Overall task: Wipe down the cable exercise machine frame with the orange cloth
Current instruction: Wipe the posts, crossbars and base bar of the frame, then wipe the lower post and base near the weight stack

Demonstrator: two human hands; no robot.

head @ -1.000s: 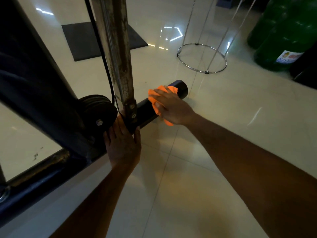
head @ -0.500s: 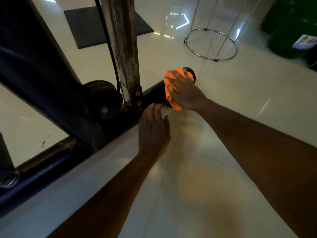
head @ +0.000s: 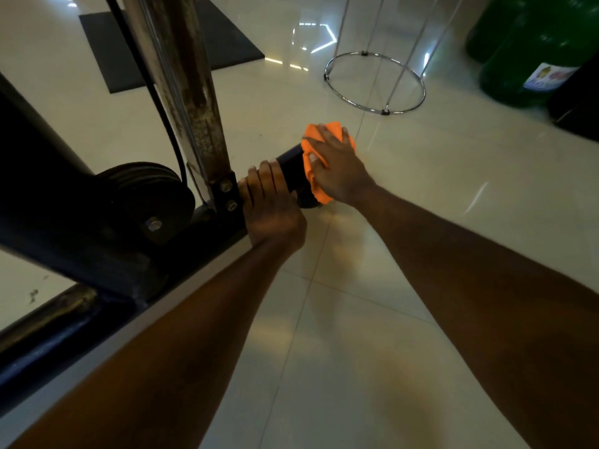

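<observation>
Cloth (head: 327,157), orange, sits bunched over the far end of the black base tube (head: 291,166) of the machine frame, low on the floor (head: 356,319). My right hand (head: 337,170) is clamped over the cloth, fingers curled around it and the tube end, thumb side facing the upright. My left hand (head: 272,205) grips the same tube just beside the right one, fingers wrapped over the top, right next to the bolted bracket (head: 227,196). Rusty steel upright (head: 181,82) rises from that bracket, black cable (head: 152,92) running alongside it. Black pulley (head: 155,199) sits left of the bracket, behind a thick dark frame bar (head: 48,202). Farther off on the floor: dark mat (head: 223,37), chrome ring stand (head: 372,82), green bottles (head: 525,43) top right, one with a label I can't read.
</observation>
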